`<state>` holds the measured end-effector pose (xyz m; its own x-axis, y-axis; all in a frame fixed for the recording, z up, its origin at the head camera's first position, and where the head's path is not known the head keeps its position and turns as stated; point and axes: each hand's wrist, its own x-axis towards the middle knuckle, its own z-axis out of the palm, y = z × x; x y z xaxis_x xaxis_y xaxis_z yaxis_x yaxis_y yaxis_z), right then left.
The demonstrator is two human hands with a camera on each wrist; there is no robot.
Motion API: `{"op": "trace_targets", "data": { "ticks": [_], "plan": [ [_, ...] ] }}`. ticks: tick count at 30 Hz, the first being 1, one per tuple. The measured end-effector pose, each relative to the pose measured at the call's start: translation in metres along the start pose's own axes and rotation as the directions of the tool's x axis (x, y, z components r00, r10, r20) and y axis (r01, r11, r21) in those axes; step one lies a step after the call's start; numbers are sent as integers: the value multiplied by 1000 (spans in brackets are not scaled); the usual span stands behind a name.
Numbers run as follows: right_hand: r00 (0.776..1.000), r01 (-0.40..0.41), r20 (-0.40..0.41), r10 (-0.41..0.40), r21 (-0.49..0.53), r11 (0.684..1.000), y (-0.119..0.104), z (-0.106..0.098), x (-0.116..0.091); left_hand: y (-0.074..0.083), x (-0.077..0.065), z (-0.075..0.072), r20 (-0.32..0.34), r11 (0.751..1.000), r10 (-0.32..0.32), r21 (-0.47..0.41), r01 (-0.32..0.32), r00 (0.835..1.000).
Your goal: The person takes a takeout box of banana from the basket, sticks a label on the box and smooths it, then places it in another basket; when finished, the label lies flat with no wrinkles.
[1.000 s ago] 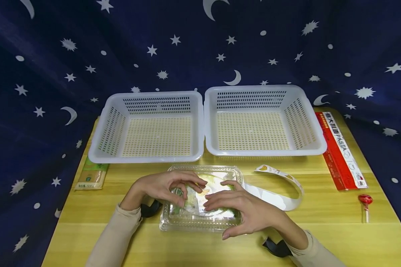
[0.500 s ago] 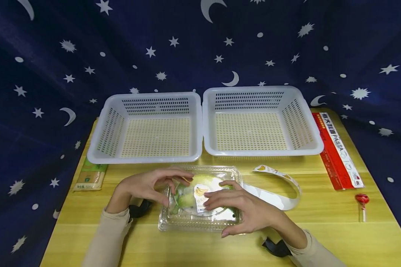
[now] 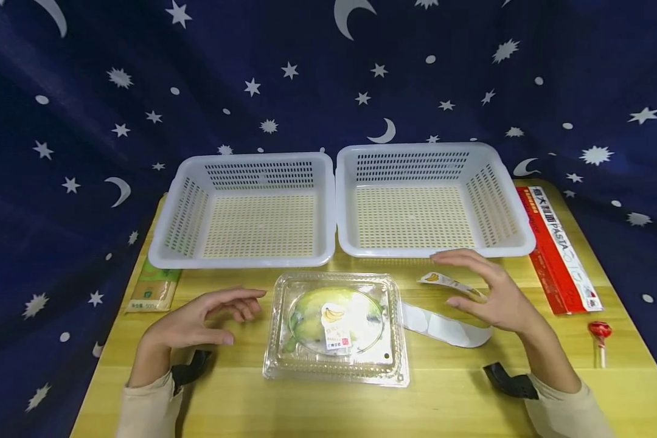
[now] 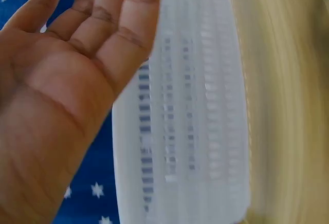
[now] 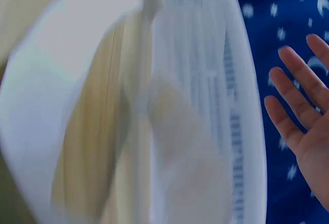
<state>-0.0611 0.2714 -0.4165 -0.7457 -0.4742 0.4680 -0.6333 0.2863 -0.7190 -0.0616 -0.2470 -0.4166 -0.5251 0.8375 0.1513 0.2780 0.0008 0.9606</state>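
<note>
A clear plastic clamshell box (image 3: 336,377) sits at the table's middle, lid down, with something yellow-green inside. On its lid is a white label (image 3: 335,328) with a banana picture. To the left of the box my left hand (image 3: 197,319) hovers, fingers loosely bent and holding nothing; the left wrist view shows its bare palm (image 4: 56,95). My right hand (image 3: 495,298) is above a curled strip of banana stickers (image 3: 443,325), right of the box. Its fingers are spread and hold nothing, and in the right wrist view they stand apart from the strip (image 5: 46,80).
Two white plastic baskets (image 3: 241,261) (image 3: 432,250) stand side by side at the back. A green-and-tan packet (image 3: 153,289) lies partly behind the left one. At the right lie a red-and-white pasta box (image 3: 561,255) and a red lollipop (image 3: 599,331).
Both hands have come off the box lid. My left hand moved left; my right hand moved right and away, over the sticker strip. The label on the lid is now uncovered.
</note>
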Motion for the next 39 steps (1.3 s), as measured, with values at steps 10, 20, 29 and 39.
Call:
{"op": "trace_targets", "data": {
  "ticks": [10, 20, 29, 39],
  "plan": [
    [957, -148, -265, 120, -88, 985, 5, -46, -1, -13, -4, -3, -61, 990, -130, 47, 133, 990],
    [820, -385, -486, 303, -76, 920, 47, -82, -8, -21, 24, -3, -53, 968, -193, 154, 199, 980],
    [791, -450, -428, 438, 78, 890, 97, -81, -32, -30, 48, 14, -72, 962, -231, 135, 239, 970],
    [795, -256, -336, 505, 569, 781, 104, -70, -34, -38, 55, 22, -53, 940, -299, 155, 304, 953]
  ]
}}
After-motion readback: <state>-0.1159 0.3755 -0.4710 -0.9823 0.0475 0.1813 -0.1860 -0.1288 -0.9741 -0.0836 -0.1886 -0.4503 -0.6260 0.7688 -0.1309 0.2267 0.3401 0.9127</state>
